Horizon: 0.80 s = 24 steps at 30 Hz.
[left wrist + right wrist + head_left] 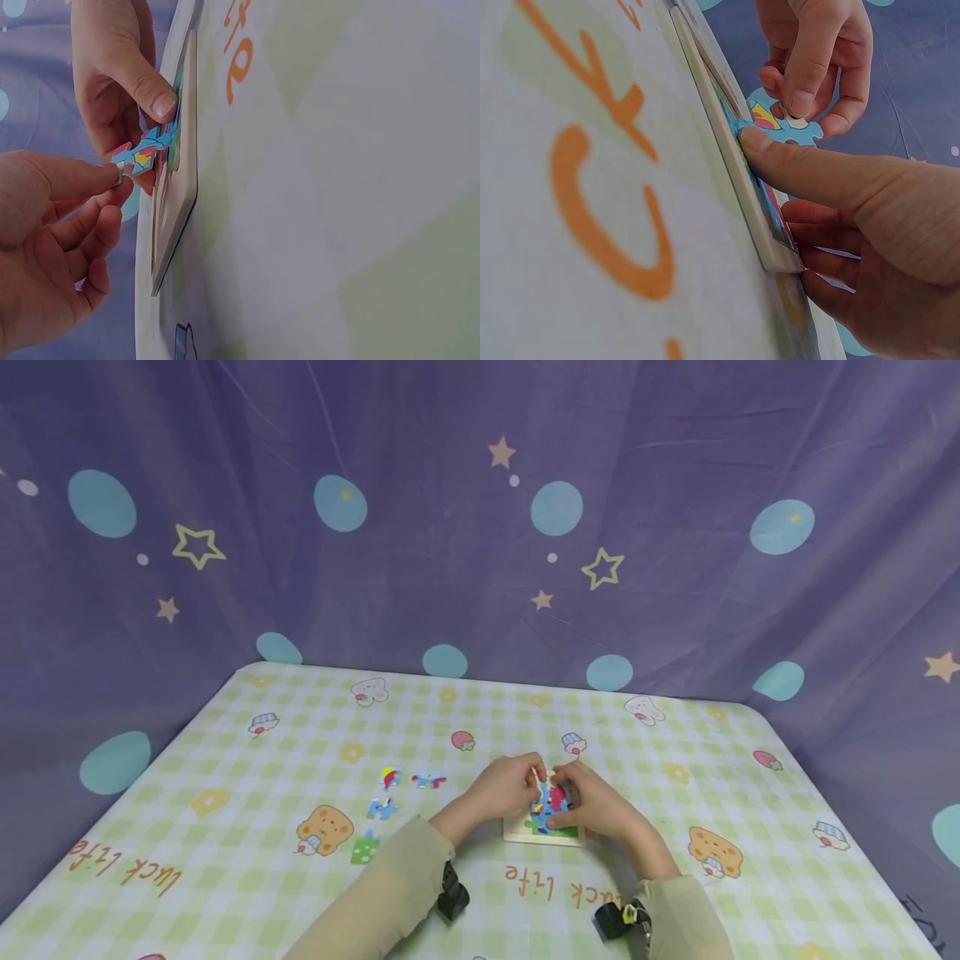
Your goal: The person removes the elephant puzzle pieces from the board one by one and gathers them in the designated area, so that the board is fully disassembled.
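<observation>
Over the tray puzzle, my left hand (504,789) pinches a blue jigsaw piece (141,157) with a yellow patch between thumb and fingertips. The piece is tilted up, its lower end meeting the picture in the wooden puzzle board (519,837). My right hand (602,803) grips the board from the right: its thumb (759,139) presses on the picture near the held piece and its other fingers curl by the far side and edge. Blue, red and green pieces (542,823) lie in the board, partly hidden by both hands.
Left of the board, several loose jigsaw pieces lie on the checked tablecloth (262,793): a red-and-yellow one (390,777), a blue-and-red one (429,781), a blue one (382,808) and a green one (365,848). A purple curtain (420,585) hangs behind the table.
</observation>
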### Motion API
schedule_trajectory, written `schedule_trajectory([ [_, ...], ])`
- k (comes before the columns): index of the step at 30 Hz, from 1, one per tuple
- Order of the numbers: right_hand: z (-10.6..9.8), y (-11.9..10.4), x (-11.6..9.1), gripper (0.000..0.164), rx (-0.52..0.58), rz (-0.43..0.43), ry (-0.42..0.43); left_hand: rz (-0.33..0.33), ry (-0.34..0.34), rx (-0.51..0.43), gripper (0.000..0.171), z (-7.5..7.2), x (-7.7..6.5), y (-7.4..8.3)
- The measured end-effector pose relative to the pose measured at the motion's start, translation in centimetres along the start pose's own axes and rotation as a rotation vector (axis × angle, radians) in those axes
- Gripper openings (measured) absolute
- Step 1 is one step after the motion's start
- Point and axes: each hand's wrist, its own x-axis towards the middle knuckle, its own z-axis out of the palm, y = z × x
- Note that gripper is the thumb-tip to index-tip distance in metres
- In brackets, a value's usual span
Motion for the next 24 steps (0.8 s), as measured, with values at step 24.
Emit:
schedule_trajectory([
  [24, 0.0, -0.4, 0.0, 0.053, 0.022, 0.055, 0.004, -0.009, 0.018, -0.054, 0.013, -3.4, -1.0, -2.7],
])
